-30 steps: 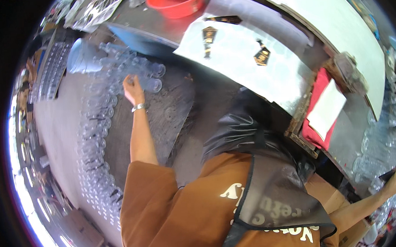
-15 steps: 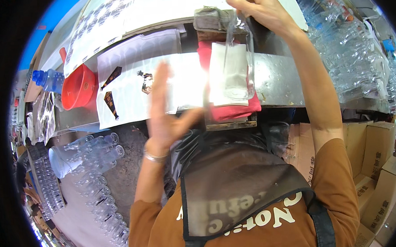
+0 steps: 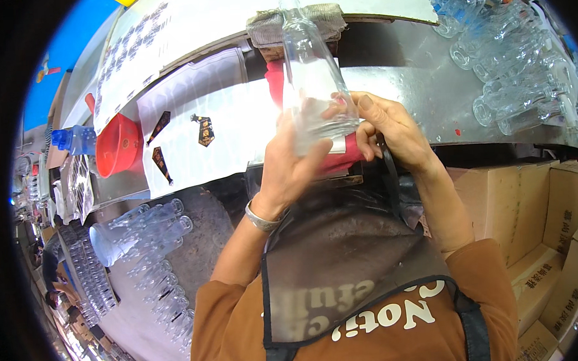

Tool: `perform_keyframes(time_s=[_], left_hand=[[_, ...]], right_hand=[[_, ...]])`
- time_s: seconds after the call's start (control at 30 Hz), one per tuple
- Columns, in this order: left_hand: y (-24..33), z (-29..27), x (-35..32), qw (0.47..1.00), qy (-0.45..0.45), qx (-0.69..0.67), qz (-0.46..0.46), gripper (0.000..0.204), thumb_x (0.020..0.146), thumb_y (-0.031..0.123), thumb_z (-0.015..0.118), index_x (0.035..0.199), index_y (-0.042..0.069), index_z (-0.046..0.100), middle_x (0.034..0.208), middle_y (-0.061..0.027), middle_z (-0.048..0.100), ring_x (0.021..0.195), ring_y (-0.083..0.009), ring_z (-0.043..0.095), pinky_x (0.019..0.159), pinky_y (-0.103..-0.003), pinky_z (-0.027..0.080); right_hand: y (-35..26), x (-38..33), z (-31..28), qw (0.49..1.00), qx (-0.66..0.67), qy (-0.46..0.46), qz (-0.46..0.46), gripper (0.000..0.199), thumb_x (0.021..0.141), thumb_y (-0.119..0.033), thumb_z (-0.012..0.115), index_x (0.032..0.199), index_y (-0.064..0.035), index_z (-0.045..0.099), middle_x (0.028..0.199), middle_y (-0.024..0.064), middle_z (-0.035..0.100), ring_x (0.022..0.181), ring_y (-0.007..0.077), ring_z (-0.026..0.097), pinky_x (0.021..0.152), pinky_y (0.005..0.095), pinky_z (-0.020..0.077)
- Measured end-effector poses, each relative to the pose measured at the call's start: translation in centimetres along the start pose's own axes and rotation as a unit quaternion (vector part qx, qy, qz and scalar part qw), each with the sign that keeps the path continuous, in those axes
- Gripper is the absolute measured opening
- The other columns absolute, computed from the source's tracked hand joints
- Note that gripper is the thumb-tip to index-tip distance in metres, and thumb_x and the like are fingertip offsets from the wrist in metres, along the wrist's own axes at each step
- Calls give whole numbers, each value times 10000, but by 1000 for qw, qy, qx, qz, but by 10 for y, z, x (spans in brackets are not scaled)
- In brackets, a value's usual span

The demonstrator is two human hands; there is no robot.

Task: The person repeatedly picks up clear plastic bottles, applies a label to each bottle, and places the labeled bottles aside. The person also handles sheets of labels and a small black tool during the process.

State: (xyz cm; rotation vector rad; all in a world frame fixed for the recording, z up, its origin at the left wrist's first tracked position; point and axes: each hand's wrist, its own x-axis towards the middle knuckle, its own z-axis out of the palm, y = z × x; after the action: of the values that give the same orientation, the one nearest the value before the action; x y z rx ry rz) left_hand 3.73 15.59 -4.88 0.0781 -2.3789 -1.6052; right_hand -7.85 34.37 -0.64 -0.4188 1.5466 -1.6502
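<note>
A clear glass bottle (image 3: 310, 54) lies with its neck pointing away, over a cloth-wrapped rest (image 3: 261, 28) and a pink pad (image 3: 276, 82). My left hand (image 3: 287, 158), smeared by motion, is closed around the left side of its base. On the right side of the base, my right hand (image 3: 390, 126) grips with thumb and fingers. A narrow black strip (image 3: 389, 176) hangs just below that hand; whether I hold it cannot be made out. Left of the bottle, a white sheet (image 3: 201, 165) carries three dark-and-gold decals, one decal (image 3: 204, 130) closest to my hands.
A red plastic scoop (image 3: 118, 148) and a blue-capped bottle (image 3: 81, 139) stand at the left. Several clear bottles (image 3: 503, 74) lie at the right of the metal table (image 3: 421, 110). More bottles (image 3: 158, 276) stand lower left; cardboard boxes (image 3: 522, 196) stand lower right.
My right hand has gone from the bottle's neck to its base. My left hand has moved right, from above the sheet to the bottle. The bottle has shifted away from me, and the nearest decal looks turned.
</note>
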Motion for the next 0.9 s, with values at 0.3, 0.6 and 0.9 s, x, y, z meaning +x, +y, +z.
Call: perform_keyframes(time_s=[0.3,0.6,0.9], left_hand=[[2,10,0,980,95,162,58,929,735,48,831,1532,13,355,1454,-200,495,1313,-334,515,1090,-401,432],[17,14,-5,956,108,235,142,796,718,77,823,1445,34,501,1461,-202,492,1273,-361,533,1050,-426,451],[-50,-104,-36,880,272,389,3,696,844,270,782,1363,-99,502,1394,-315,511,1327,-445,463,1132,-509,346]], right_hand=[[13,-11,17,923,-333,102,-166,504,939,-161,688,1389,23,555,1098,155,706,571,95,530,566,278,462],[20,-9,-6,931,-338,44,-131,397,986,-122,546,1357,15,570,1104,166,602,1005,281,596,918,348,471],[29,-12,-15,953,-271,102,-93,395,1002,-114,569,1382,-3,574,1116,52,638,705,71,498,629,226,433]])
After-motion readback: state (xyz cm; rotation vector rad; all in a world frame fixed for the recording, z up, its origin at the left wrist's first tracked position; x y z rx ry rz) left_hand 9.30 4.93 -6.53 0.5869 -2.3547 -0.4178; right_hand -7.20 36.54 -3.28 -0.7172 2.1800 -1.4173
